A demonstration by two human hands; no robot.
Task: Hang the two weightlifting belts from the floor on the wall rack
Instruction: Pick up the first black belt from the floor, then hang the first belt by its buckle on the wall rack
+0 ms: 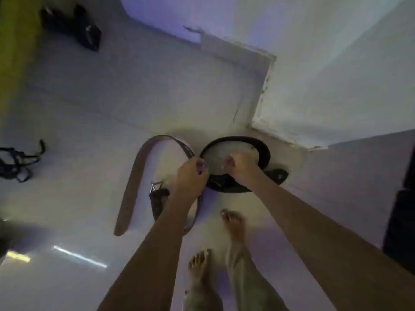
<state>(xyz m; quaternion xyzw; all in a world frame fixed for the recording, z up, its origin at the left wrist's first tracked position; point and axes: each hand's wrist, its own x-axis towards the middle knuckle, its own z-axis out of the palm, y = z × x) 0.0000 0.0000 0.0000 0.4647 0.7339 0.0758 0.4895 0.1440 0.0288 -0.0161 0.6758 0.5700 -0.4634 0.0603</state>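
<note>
Two weightlifting belts lie on the pale tiled floor in front of my bare feet. The brown belt [134,176] forms an open loop on the left, its metal buckle near the middle. The black belt [258,147] is coiled in a ring on the right, close to the wall corner. My left hand [190,176] is closed around the right side of the brown belt. My right hand [240,164] reaches into the black ring with fingers curled at its near edge; whether it grips the belt is unclear. No wall rack is in view.
A white wall corner [292,122] juts out just behind the black belt. A black bag or shoes [74,28] sits at the far left, black straps [18,162] lie at the left edge, and a dark object [402,209] stands at the right edge.
</note>
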